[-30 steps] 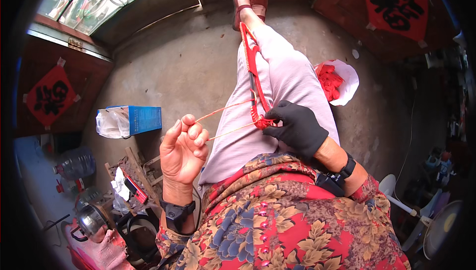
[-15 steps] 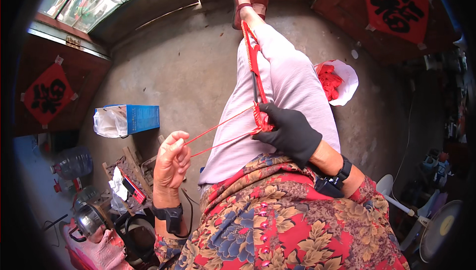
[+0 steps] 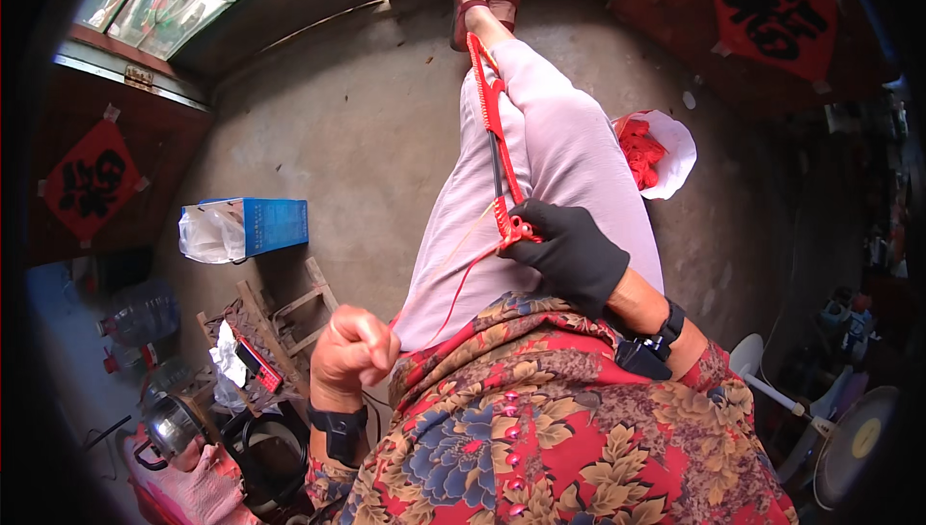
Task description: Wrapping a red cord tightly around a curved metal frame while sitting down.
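Observation:
A long, narrow black frame (image 3: 496,163), mostly wrapped in red cord, lies along my thighs toward the shins. My right hand (image 3: 569,257), in a black glove, is closed around its near end, where red loops (image 3: 519,230) stick out by the thumb. Over my lap, a slack red cord (image 3: 461,291) curves down from there toward the shirt hem. A fainter, blurred strand slants from the frame toward my left hand (image 3: 355,349). That hand is bare and closed at the left of my waist, its fingers curled on the cord; the fingertips are hidden.
Right of my legs stands a white bag (image 3: 677,153) holding red material (image 3: 640,153). On the left are a blue box (image 3: 275,224) with a plastic bag, a wooden stool (image 3: 256,305) bearing a red phone (image 3: 258,367), and a metal kettle (image 3: 176,428). A fan (image 3: 857,448) stands at lower right.
My left hand has dropped down and slightly right, turning from a raised pinch into a curled fist. Two cord strands that were taut have gone loose. The right hand keeps its hold.

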The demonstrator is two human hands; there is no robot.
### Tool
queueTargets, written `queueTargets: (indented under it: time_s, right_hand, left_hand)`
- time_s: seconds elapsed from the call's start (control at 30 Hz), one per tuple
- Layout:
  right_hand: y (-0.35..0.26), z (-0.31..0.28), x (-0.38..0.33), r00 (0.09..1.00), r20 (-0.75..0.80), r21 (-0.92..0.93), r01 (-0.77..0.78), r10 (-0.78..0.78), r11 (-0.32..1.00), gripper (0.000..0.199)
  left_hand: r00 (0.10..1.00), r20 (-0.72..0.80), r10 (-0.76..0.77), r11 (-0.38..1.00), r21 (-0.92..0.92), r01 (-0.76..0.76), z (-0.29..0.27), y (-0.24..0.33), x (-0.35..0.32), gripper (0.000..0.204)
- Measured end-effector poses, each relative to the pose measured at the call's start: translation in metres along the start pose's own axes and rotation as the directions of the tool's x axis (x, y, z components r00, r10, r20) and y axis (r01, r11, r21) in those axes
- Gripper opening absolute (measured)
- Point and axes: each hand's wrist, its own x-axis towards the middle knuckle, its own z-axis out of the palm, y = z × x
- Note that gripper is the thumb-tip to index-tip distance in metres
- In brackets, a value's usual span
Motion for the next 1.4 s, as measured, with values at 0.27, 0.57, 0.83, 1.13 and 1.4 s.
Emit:
queueTargets:
  time_s: [0.27, 0.57, 0.83, 1.13, 1.4]
  right_hand:
    - [0.006, -0.044, 0.01, 0.98, -0.192, 0.154, -0.02, 0.05, 0.988, 0.027]
    - [0.024, -0.004, 0.043, 0.998, 0.047, -0.101, 0.039, -0.035, 0.994, 0.019]
    - [-0.002, -0.016, 0.031, 0.993, -0.092, 0.21, -0.048, 0.069, 0.977, 0.032]
    - [-0.051, -0.033, 0.037, 0.838, -0.236, -0.387, 0.382, -0.491, 0.839, 0.064]
    - [-0.092, -0.038, 0.035, 0.988, 0.142, 0.539, -0.032, -0.054, 0.842, 0.018]
  left_hand:
    - [0.956, -0.159, 0.249, 0.969, 0.031, -0.247, 0.023, 0.018, 0.118, 0.034]
    - [0.967, -0.246, -0.061, 0.829, 0.527, 0.186, 0.016, -0.026, 0.149, 0.03]
    - [0.91, -0.399, 0.115, 0.89, 0.449, 0.084, 0.02, -0.022, 0.133, 0.018]
    - [0.923, -0.074, 0.378, 0.915, -0.12, -0.385, 0.056, 0.081, 0.041, 0.025]
    - [0.788, -0.153, 0.596, 0.801, 0.18, -0.571, 0.056, 0.109, 0.03, 0.013]
